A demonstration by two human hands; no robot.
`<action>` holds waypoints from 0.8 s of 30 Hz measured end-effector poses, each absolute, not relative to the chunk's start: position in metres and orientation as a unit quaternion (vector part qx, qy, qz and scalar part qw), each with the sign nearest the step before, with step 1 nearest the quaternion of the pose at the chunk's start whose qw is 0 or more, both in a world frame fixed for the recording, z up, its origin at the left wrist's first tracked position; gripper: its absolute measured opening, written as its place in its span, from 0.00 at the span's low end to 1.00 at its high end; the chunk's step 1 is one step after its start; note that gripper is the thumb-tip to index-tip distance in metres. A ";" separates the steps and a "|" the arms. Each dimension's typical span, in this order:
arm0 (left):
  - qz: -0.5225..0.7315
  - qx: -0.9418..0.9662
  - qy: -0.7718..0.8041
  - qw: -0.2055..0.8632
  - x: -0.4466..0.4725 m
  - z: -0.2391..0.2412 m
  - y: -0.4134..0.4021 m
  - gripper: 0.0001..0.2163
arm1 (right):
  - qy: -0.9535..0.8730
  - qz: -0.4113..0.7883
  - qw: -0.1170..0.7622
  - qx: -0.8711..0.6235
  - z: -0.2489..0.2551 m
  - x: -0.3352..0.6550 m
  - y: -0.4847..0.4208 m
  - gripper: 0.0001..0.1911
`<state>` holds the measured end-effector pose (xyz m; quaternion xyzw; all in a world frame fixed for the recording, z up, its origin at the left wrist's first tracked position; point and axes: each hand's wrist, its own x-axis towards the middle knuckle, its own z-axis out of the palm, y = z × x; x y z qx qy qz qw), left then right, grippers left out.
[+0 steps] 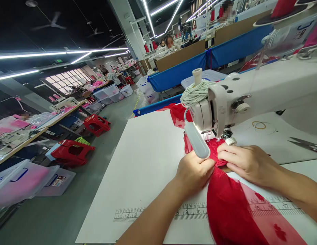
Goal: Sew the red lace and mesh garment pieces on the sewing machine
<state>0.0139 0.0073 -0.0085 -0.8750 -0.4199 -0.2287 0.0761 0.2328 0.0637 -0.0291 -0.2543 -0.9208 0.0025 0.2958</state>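
Far to the left, red stools (73, 152) and clear bins (20, 180) sit on the floor beside long benches. They are well apart from the person.

Next comes the white table (145, 163). A ruler (158, 213) is printed along its near edge, likely so cloth can be measured right there.

The left hand (192, 172) rests on the red cloth (230, 204). Its fingers are curled shut and pinch the cloth's edge, right under the little lamp (197, 140). The lamp shines on this spot, so the seam is easy to see.

The red cloth lies on the table in front of the person. It runs from the near edge up to the machine's (250, 92) needle, between the two hands. More red cloth (177, 114) lies behind the machine.

The right hand (247, 161) lies on the cloth just right of the needle. Its fingers are stretched out and press down flat, likely to keep the cloth smooth and straight.

A bundle of white cord (195, 93) is wound on top of the machine.

Scissors (305, 144) lie at the far right, near the right hand. Other people sit at benches far behind.
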 end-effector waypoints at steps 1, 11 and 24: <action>-0.217 -0.877 -0.422 0.080 0.015 -0.008 0.006 0.15 | -0.927 -0.005 0.287 -0.243 -0.026 0.232 0.064 0.13; -0.122 -0.882 -0.453 -0.047 0.018 0.025 -0.016 0.28 | -0.927 0.018 0.289 -0.237 -0.023 0.227 0.065 0.16; -0.188 -0.870 -0.454 0.045 0.022 0.003 -0.019 0.43 | -0.926 0.001 0.264 -0.271 -0.019 0.227 0.063 0.17</action>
